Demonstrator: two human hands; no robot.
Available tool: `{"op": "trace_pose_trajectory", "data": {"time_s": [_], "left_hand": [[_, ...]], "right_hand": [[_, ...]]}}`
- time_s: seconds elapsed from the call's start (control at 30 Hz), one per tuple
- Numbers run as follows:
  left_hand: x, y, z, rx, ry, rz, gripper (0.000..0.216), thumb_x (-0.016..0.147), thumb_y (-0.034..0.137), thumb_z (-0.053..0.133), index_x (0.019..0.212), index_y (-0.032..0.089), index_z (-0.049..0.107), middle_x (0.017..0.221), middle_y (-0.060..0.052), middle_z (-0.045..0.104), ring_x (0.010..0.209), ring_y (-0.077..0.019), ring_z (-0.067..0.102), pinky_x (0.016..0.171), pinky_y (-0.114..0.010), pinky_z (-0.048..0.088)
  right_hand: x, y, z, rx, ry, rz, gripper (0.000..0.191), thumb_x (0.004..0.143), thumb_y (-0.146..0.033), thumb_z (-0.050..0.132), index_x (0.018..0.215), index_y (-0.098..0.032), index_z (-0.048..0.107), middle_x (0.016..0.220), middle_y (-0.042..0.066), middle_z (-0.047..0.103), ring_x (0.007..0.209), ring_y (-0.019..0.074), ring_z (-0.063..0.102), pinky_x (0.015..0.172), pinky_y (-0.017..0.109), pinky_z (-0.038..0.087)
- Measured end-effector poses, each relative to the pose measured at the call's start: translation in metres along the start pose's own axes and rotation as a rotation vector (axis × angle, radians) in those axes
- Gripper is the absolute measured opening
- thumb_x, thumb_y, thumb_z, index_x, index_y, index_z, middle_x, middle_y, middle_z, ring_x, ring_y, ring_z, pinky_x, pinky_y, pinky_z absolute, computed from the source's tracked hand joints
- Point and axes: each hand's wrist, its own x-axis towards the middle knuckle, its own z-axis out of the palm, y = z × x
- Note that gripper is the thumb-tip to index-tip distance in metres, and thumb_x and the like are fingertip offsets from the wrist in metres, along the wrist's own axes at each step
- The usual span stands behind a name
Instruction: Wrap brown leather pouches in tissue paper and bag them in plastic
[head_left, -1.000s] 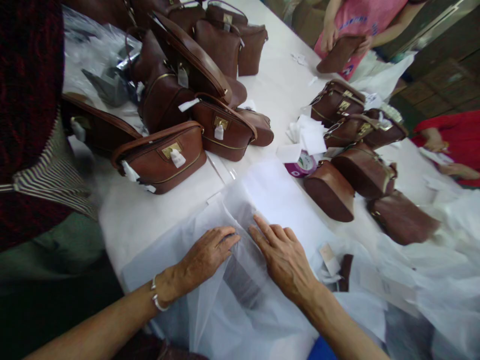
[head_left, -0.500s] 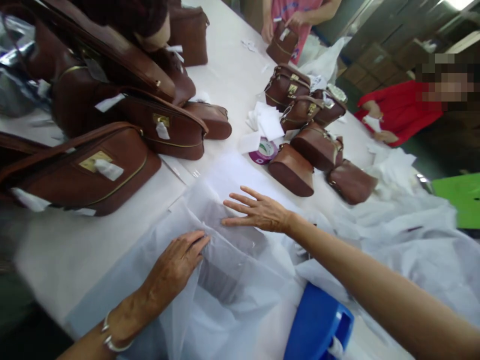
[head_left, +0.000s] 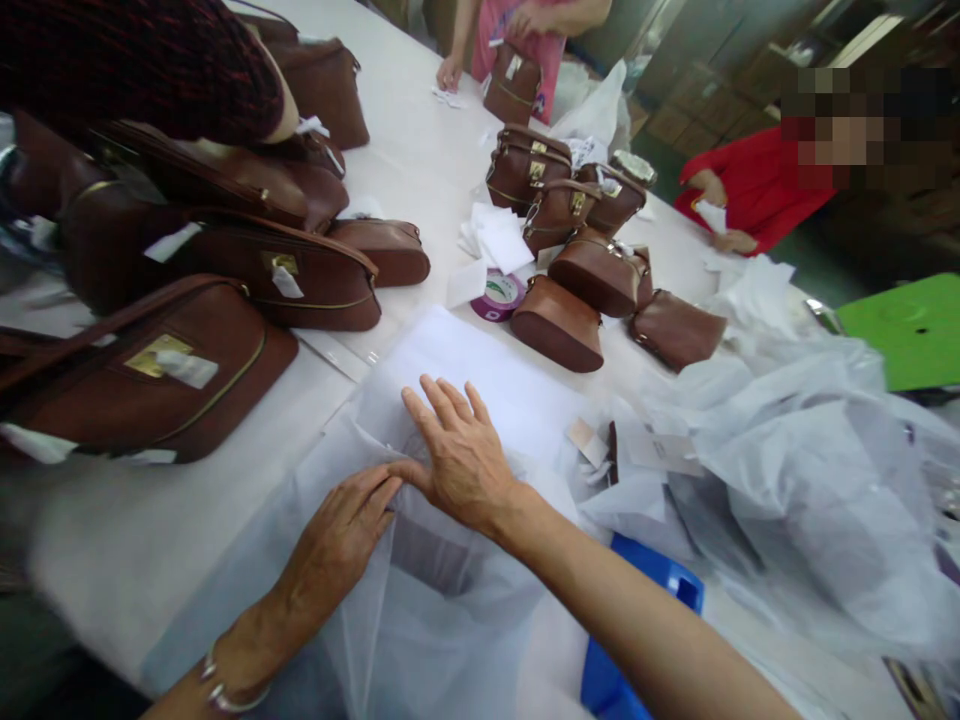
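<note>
Right hand [head_left: 457, 455]: shifted since the previous frame; the gap to the left hand [head_left: 330, 545] has closed and its thumb meets the left fingertips. Open, fingers spread, palm down over the translucent plastic bag [head_left: 442, 640].
Left hand: at 8 o'clock from the right; fingers bent and together at the plastic's edge. Cannot tell whether they pinch it.
Bag contents: brownish shape [head_left: 431, 555] at 6 o'clock from the right hand, blurred by the plastic; item not identifiable.
White sheet [head_left: 480, 360]: 12 to 1 o'clock, flat on the table.
Leather handbag [head_left: 150, 410]: 9 to 10 o'clock, brown, brass lock plate; contents hidden.
Handbag group [head_left: 600, 272]: 1 o'clock, several brown bags close together; contents hidden.
Purple tape roll [head_left: 499, 294]: near 1 o'clock, just beside that group.
Blue plastic object [head_left: 645, 565]: 4 o'clock, partly behind the right forearm.
Loose plastic [head_left: 810, 500]: 3 o'clock, crumpled.
</note>
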Motion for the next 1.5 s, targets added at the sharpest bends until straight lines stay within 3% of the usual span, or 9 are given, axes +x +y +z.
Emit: {"op": "trace_pose_trajectory", "data": {"time_s": [0.17,0.3,0.4,0.5,0.93,1.17,1.37,1.43,1.5], "left_hand": [[0.005,0.001,-0.004,0.026,-0.037,0.033,0.033,0.098,0.013,0.046,0.131,0.012,0.054,0.124,-0.014,0.063,0.118,-0.0255,0.058,0.101,-0.041,0.047],[0.006,0.003,-0.007,0.031,-0.053,0.018,0.033,0.098,0.012,0.046,0.13,0.013,0.055,0.125,-0.013,0.062,0.121,-0.0259,0.055,0.103,-0.042,0.044],[0.005,0.005,-0.006,0.027,-0.04,-0.006,0.034,0.098,0.01,0.044,0.13,0.013,0.055,0.122,-0.011,0.063,0.119,-0.0246,0.056,0.103,-0.04,0.043],[0.003,0.007,-0.005,0.007,-0.029,-0.023,0.035,0.097,0.009,0.045,0.13,0.013,0.054,0.121,-0.011,0.063,0.117,-0.0244,0.055,0.103,-0.04,0.043],[-0.002,0.006,0.002,-0.095,0.022,-0.062,0.032,0.097,0.008,0.049,0.128,0.015,0.056,0.12,-0.01,0.064,0.117,-0.0231,0.057,0.104,-0.042,0.046],[0.002,0.007,0.0,-0.083,0.012,-0.063,0.033,0.096,0.008,0.048,0.127,0.014,0.057,0.119,-0.011,0.065,0.115,-0.0232,0.058,0.103,-0.042,0.047],[0.004,0.008,-0.006,-0.053,-0.02,-0.058,0.034,0.097,0.008,0.045,0.128,0.015,0.056,0.119,-0.01,0.065,0.116,-0.023,0.058,0.102,-0.041,0.046],[0.004,0.008,-0.006,-0.05,-0.025,-0.06,0.033,0.097,0.009,0.046,0.128,0.014,0.056,0.119,-0.01,0.065,0.115,-0.0229,0.059,0.101,-0.041,0.047],[0.003,0.008,-0.005,-0.056,-0.024,-0.064,0.032,0.097,0.01,0.046,0.127,0.014,0.056,0.12,-0.011,0.064,0.115,-0.0229,0.059,0.1,-0.04,0.048]], "right_hand": [[-0.02,0.01,-0.002,0.144,0.16,0.165,0.044,0.09,-0.034,0.063,0.13,-0.018,0.057,0.135,0.014,0.06,0.125,0.028,0.053,0.111,0.049,0.036],[-0.045,0.002,-0.01,0.444,0.149,0.295,0.015,0.089,-0.028,0.058,0.089,-0.02,0.07,0.086,0.006,0.069,0.08,0.0193,0.063,0.076,0.034,0.05],[-0.058,-0.022,0.004,0.986,-0.009,0.673,0.028,0.085,-0.038,0.056,0.1,-0.018,0.069,0.068,0.001,0.066,0.047,0.0113,0.052,0.047,0.025,0.04],[-0.063,-0.042,0.024,1.397,-0.022,0.953,0.062,0.079,-0.049,0.06,0.126,-0.01,0.055,0.065,0.0,0.067,0.033,0.0063,0.038,0.034,0.02,0.024],[-0.043,-0.071,0.042,1.842,0.273,1.053,0.08,0.067,-0.047,0.078,0.131,-0.008,0.047,0.064,0.0,0.068,0.032,0.0027,0.034,0.034,0.016,0.02],[-0.045,-0.07,0.044,1.823,0.306,1.093,0.076,0.066,-0.045,0.079,0.128,-0.013,0.049,0.068,-0.003,0.067,0.033,0.0021,0.035,0.033,0.015,0.023],[-0.058,-0.04,0.033,1.377,0.326,0.992,0.059,0.078,-0.054,0.067,0.121,-0.016,0.053,0.079,0.001,0.069,0.036,0.0076,0.044,0.032,0.021,0.03],[-0.053,-0.035,0.027,1.076,0.408,0.863,0.05,0.085,-0.051,0.06,0.123,-0.019,0.054,0.09,0.004,0.07,0.054,0.013,0.059,0.047,0.027,0.048],[-0.038,-0.035,0.023,0.746,0.468,0.665,0.047,0.091,-0.046,0.054,0.13,-0.02,0.053,0.113,0.011,0.069,0.092,0.0213,0.067,0.082,0.039,0.056]]}}
